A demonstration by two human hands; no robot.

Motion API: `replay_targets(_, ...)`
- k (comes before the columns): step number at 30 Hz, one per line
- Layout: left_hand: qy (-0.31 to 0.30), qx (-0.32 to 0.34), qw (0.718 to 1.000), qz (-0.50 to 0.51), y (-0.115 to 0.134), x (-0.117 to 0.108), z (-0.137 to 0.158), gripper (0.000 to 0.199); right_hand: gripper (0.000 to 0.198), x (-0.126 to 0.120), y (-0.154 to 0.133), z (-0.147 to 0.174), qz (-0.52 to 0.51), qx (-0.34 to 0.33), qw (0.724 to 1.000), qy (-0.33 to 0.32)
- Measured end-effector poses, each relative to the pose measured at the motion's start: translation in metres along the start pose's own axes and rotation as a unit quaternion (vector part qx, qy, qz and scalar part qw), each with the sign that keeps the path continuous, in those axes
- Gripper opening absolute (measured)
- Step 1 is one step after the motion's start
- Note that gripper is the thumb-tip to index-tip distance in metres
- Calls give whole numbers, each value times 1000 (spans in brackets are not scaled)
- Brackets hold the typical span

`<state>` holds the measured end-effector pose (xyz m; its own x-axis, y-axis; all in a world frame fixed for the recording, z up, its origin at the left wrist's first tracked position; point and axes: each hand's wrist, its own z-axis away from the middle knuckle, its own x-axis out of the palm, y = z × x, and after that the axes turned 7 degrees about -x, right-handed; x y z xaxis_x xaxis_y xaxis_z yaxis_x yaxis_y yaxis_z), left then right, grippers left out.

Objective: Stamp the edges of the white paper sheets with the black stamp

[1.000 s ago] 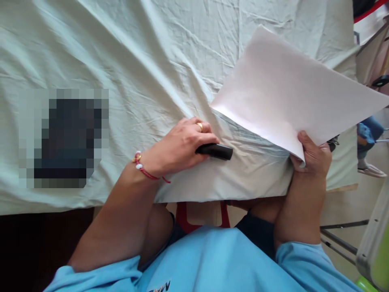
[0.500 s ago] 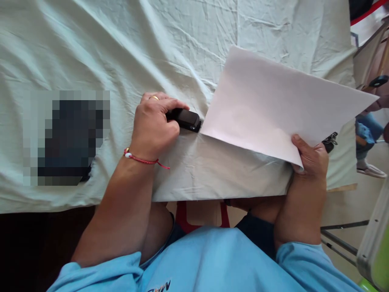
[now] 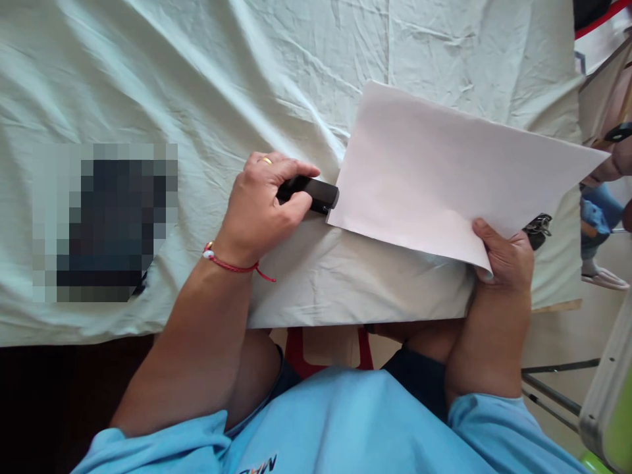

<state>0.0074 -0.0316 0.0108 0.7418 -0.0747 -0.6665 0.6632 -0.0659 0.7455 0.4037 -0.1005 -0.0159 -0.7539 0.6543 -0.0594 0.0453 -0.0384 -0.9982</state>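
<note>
My left hand (image 3: 269, 204) is closed around a black stapler (image 3: 323, 194), fingers on its top and side. The stapler's front end sits over the left edge of a white sheet of paper (image 3: 419, 171), near its lower left corner. Whether it is one sheet or a thin stack, I cannot tell. My right hand (image 3: 508, 257) pinches the paper's lower right edge, thumb on top and the other fingers underneath. The paper's far right corner sticks out past the hand. Just beyond my right hand lies a bunch of keys (image 3: 539, 229), partly hidden by the paper.
A pale wrinkled cloth (image 3: 197, 79) covers the table. At the left lies a dark, pixelated object (image 3: 111, 224). Right of the table, part of another person (image 3: 600, 210) shows beside a metal-edged panel (image 3: 605, 368). A red stool (image 3: 295, 352) is below the table's front edge.
My left hand has moved the stapler a little to the right, so its front end now overlaps the paper's edge. The paper's left side has shifted slightly down and left; my right hand has stayed put.
</note>
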Motion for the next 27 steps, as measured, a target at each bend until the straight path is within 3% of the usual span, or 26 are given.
replay_targets(11,6,40,998,51,-16,4,-5,10,66,-19,-13,-2,75,0,997,19)
replay_targets(17,5,25,997,68,-13,5,-6,3,67,-13,-14,1,58,-9,998,20)
replay_targets(27,-36,35,997,52,-5,5,-4,11,69,-12,-12,-2,28,0,999,24)
